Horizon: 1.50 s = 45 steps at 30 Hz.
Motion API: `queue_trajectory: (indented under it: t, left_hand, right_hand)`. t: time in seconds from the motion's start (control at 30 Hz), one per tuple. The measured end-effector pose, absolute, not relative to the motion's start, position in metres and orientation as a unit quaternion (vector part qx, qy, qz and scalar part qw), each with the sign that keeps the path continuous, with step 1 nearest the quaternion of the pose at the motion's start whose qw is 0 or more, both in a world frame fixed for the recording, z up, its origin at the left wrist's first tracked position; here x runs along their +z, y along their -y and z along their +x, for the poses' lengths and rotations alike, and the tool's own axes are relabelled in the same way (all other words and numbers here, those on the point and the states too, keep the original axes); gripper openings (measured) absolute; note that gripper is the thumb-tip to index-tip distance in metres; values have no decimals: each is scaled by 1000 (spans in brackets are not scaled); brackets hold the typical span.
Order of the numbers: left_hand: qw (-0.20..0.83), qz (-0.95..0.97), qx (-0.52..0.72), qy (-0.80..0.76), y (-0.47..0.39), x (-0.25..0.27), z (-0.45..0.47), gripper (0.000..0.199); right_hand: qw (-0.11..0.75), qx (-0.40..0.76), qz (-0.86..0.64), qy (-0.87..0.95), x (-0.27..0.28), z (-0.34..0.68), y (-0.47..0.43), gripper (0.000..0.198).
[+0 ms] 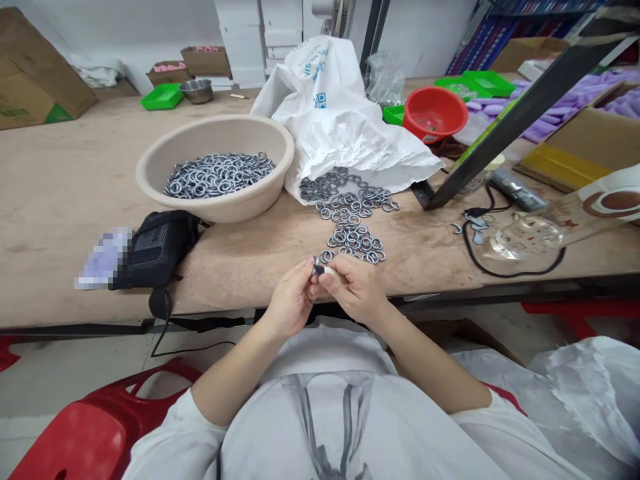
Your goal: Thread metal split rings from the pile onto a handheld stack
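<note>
Both hands meet at the table's front edge. My left hand [291,300] is closed, pinching a small grey ring [315,261] between thumb and fingers. A slim tool with a black tip and a pale body [327,270] sits in the closed fingers of my right hand [361,291]; its tip is against or very near the ring, and its exact kind is hidden by the fingers. Just beyond the hands lies a loose pile of grey rings [356,239]. More rings [330,185] spill from the mouth of a white sack [345,137].
A beige basin [215,125] of grey rings stands left of the sack. Nearer lies a black pouch [157,247]. At right are a slanted metal post [505,127], a clear plastic container [540,233] and a black cable [473,257]. A red bowl [434,110] stands behind.
</note>
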<state>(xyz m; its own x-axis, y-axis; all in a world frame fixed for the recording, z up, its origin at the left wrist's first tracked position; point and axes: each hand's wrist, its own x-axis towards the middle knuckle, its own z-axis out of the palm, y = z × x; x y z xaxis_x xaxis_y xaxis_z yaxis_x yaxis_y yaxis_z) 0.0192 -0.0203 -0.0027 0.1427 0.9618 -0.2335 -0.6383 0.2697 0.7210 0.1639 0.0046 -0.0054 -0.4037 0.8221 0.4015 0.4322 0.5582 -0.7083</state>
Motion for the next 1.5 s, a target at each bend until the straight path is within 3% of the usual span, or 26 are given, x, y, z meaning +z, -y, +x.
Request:
queue_trajectory:
  t: [0.27, 0.47, 0.63, 0.8, 0.97, 1.13, 1.23, 1.5]
  left_hand:
    - [716, 255, 555, -340, 26, 1, 21, 40]
    - [729, 363, 494, -304, 36, -2, 16, 45]
    - [709, 294, 528, -363, 24, -12, 4, 27]
    - [709, 234, 537, -393, 11, -21, -6, 27]
    - [696, 190, 558, -410, 3, -23, -14, 13]
    - [695, 204, 547, -420, -1, -24, -15, 20]
    - [644, 275, 552, -453, -1, -28, -12, 24]
    - [429, 579, 454, -523, -2, -38, -11, 30]
  right_hand:
    - [366, 229, -395, 811, -5, 161, -4, 47]
    - [322, 276, -514, 746, -22, 174, -42, 50]
    - [192, 120, -593, 773, -15, 177, -69, 31]
    - [93, 68, -597, 794, -12, 168, -77, 25]
    - [124, 89, -566, 810, -12, 167, -73, 28]
    - [120, 121, -538, 826, -19, 160, -69, 27]
    - [181, 159, -540, 806, -23, 157, -70, 21]
    - [341, 532, -403, 662, -17, 150, -55, 25]
